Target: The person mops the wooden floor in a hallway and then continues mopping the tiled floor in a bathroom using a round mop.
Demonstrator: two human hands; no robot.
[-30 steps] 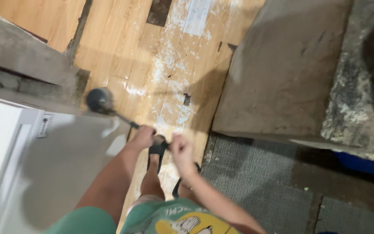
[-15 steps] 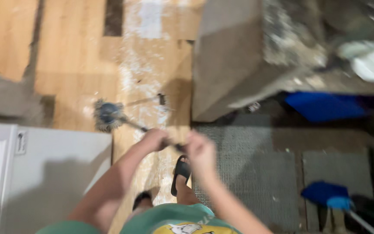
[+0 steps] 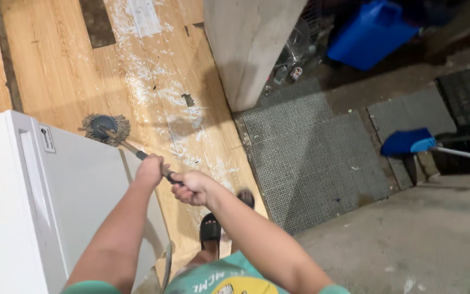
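A worn wood-plank floor streaked with white residue fills the upper left, with a white appliance below it and a grey mat to the right. A mop rests its round stringy head on the planks just beside the appliance's corner, ahead and left of the hands. Its handle slants back toward the person. The left hand grips the handle nearer the head; the right hand is clenched just behind.

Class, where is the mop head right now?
The mop head sits on the wooden floor at left in the head view, touching the white cabinet's far edge.
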